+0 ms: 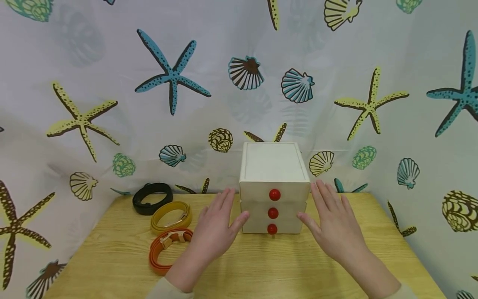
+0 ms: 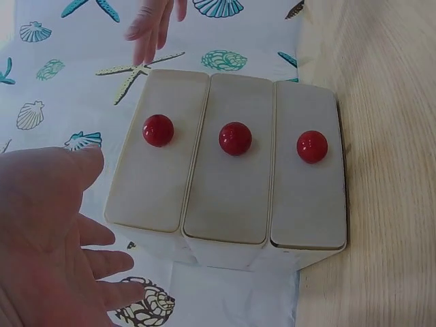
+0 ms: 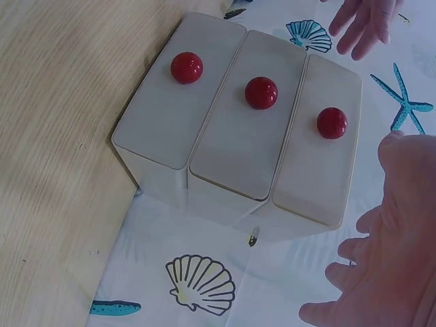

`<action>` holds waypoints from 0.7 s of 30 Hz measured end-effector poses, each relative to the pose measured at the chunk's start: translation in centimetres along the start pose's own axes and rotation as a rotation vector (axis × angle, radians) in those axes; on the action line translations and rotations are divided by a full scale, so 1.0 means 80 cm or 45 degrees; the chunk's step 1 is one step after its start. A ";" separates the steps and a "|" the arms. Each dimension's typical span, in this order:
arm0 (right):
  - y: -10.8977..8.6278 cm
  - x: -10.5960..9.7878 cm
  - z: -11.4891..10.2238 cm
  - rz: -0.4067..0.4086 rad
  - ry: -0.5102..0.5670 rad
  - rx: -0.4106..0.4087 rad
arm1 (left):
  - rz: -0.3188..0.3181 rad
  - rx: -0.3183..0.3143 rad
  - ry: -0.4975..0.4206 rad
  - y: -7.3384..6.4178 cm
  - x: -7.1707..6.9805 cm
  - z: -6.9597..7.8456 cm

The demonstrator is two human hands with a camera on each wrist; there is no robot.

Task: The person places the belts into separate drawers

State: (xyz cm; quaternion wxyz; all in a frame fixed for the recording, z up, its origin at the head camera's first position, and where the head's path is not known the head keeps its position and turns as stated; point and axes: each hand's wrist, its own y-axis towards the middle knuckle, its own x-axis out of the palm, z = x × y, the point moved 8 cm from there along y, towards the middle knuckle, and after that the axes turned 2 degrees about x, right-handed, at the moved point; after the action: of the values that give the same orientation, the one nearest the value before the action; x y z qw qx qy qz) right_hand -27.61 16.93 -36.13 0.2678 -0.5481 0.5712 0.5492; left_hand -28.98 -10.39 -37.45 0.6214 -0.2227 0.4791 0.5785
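A white box with three stacked drawers stands at the back of the wooden table. Each drawer front bears a round red knob, and all three drawers look closed. My left hand is held at the box's left side, fingers straight and thumb toward the front. On the other side, my right hand mirrors it with fingers extended. The left wrist view shows a gap between the left hand and the box. In the right wrist view the right hand likewise looks apart from it. Neither holds anything.
Left of my left hand, three coiled belts lie on the table: a black belt farthest back, a yellow belt, and an orange belt nearest. A sea-patterned cloth hangs behind and along the sides.
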 end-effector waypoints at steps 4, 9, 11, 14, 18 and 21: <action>0.004 -0.001 -0.004 0.007 -0.008 -0.009 | 0.009 -0.025 -0.089 -0.002 -0.002 0.004; 0.010 -0.001 -0.009 0.015 -0.007 -0.022 | 0.019 -0.082 -0.160 -0.007 -0.006 0.006; 0.012 0.000 -0.011 0.009 -0.006 -0.025 | 0.034 -0.083 -0.186 -0.008 -0.008 0.007; 0.015 -0.001 -0.015 0.012 -0.019 -0.042 | 0.061 -0.077 -0.216 -0.010 -0.009 0.010; 0.022 -0.005 -0.019 0.037 -0.036 -0.071 | 0.089 -0.083 -0.274 -0.011 -0.009 0.013; 0.027 -0.008 -0.021 0.041 -0.032 -0.074 | 0.076 -0.093 -0.352 -0.011 -0.005 0.016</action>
State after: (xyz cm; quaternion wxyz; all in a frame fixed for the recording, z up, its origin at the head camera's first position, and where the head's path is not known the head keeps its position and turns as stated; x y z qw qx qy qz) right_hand -28.98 15.15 -34.41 0.2501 -0.5395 0.5605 0.5764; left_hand -27.64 -9.71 -36.77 0.6556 -0.1488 0.3740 0.6389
